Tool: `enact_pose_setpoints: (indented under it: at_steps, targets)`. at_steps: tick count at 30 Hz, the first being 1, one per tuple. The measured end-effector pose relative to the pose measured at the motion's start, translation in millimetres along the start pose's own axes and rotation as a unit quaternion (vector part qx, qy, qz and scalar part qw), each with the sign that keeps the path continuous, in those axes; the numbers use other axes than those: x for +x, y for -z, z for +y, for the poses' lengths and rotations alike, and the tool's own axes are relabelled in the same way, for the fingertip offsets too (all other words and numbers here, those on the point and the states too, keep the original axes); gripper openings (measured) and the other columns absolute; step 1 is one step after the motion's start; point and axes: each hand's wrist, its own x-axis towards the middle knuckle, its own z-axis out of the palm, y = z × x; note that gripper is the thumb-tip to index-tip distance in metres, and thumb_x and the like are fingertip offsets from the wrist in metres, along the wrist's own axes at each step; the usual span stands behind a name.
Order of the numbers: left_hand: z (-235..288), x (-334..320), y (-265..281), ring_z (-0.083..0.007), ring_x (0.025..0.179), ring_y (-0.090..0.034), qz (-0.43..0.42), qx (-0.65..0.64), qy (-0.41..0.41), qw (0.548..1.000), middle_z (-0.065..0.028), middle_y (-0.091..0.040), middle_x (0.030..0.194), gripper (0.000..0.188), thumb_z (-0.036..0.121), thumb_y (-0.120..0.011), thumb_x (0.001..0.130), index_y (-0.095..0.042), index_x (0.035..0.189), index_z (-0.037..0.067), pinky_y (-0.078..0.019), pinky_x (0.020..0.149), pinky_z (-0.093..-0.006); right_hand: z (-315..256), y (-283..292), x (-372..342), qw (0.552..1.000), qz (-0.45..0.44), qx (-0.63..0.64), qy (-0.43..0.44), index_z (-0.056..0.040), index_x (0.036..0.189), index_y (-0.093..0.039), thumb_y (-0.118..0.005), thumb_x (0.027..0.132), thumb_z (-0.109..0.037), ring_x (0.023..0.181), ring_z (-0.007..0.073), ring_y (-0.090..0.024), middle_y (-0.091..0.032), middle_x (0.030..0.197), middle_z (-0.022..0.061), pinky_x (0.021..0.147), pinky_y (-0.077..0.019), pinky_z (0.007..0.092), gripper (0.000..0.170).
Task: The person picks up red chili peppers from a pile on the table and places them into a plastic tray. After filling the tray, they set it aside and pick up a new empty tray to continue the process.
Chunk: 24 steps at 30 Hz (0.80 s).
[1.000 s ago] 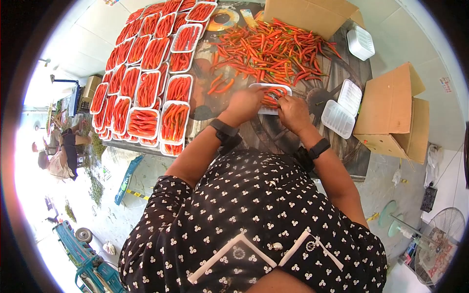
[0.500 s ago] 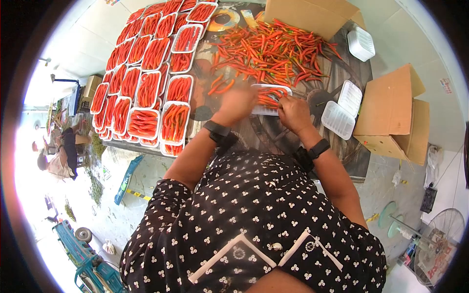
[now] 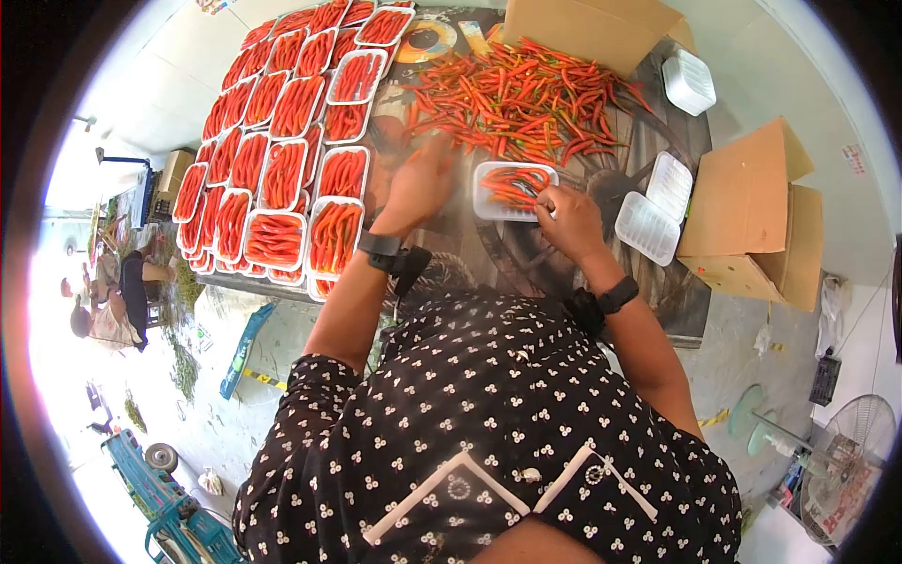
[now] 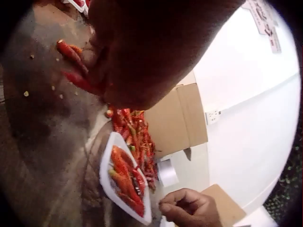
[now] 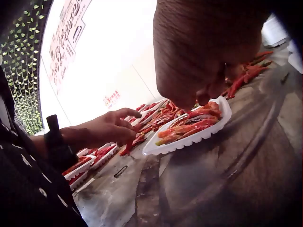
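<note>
In the head view my left hand [image 3: 420,183] is blurred over a few loose chilies left of a white tray. The left wrist view puts its fingers right at red chilies [image 4: 73,56] on the table. From the right wrist view, the left hand [image 5: 111,126] has its fingers stretched forward, thumb apart from the index finger. My right hand [image 3: 570,221] holds the right end of the white plastic tray [image 3: 484,202], fingers curled at the rim. Red and orange chilies [image 5: 194,125] lie lengthwise in that tray. The right fingertips are partly hidden in the right wrist view.
A heap of chilies [image 3: 526,103] lies behind the tray. Rows of filled trays [image 3: 275,235] cover the table's left. Right of my hand are two clear containers [image 3: 648,226] and an open cardboard box [image 3: 742,202]. More containers [image 3: 689,83] stand at the back right.
My left hand has moved left, away from the tray and over the loose chilies, uncovering the tray's left side. My right hand has stayed at the tray's right end.
</note>
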Motion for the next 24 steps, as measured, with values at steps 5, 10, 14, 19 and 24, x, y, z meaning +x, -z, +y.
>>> enact_pose_setpoints:
  at_steps: [5, 10, 14, 19, 24]
  targets:
    - [-9, 0, -11, -0.0183, 0.074, -0.065, -0.025, -0.232, -0.050, 0.971, -0.0055, -0.066, 0.082, 0.027, 0.005, -0.063, 0.083, -0.054, 0.109, 0.002, -0.0500, 0.064, -0.0302, -31, 22, 6, 0.995, 0.005, 0.089, 0.045, -0.0071, 0.090, -0.065, -0.067, 0.075, -0.017, 0.070, 0.0284, -0.062, -0.063, 0.080, 0.0099, 0.063, -0.0480, 0.0375, 0.018]
    - [9, -9, -24, -0.0097, 0.076, -0.063, -0.185, -0.443, 0.087, 0.873, -0.0044, -0.066, 0.085, 0.017, 0.008, -0.067, 0.084, -0.060, 0.099, 0.003, -0.0494, 0.066, -0.0235, -17, 4, 1, 0.990, -0.043, 0.130, 0.017, -0.0064, 0.095, -0.065, -0.067, 0.075, -0.016, 0.074, 0.0282, -0.062, -0.064, 0.085, 0.0107, 0.065, -0.0481, 0.0364, 0.022]
    - [20, -14, -32, -0.0091, 0.075, -0.062, -0.217, -0.527, 0.142, 0.809, -0.0038, -0.066, 0.085, 0.016, 0.011, -0.068, 0.085, -0.062, 0.097, 0.003, -0.0489, 0.066, -0.0227, -12, 2, -1, 0.991, -0.050, 0.117, 0.027, -0.0053, 0.091, -0.064, -0.067, 0.076, -0.016, 0.079, 0.0305, -0.062, -0.064, 0.087, 0.0116, 0.070, -0.0480, 0.0382, 0.018]
    - [15, -13, -45, -0.0098, 0.073, -0.062, -0.239, -0.497, 0.132, 0.824, -0.0020, -0.068, 0.088, 0.017, 0.016, -0.068, 0.085, -0.067, 0.097, 0.003, -0.0503, 0.066, -0.0265, -8, -1, -2, 0.993, -0.041, 0.109, 0.036, -0.0047, 0.087, -0.064, -0.067, 0.077, -0.018, 0.082, 0.0322, -0.062, -0.064, 0.088, 0.0122, 0.072, -0.0480, 0.0401, 0.017]
    - [12, -10, -38, -0.0191, 0.071, -0.064, -0.164, -0.199, -0.062, 0.964, -0.0084, -0.069, 0.089, 0.021, 0.020, -0.069, 0.082, -0.068, 0.100, 0.008, -0.0508, 0.066, -0.0322, -4, -3, 1, 0.994, -0.069, 0.073, 0.032, -0.0055, 0.086, -0.065, -0.067, 0.077, -0.018, 0.080, 0.0334, -0.062, -0.064, 0.086, 0.0127, 0.071, -0.0484, 0.0414, 0.016]
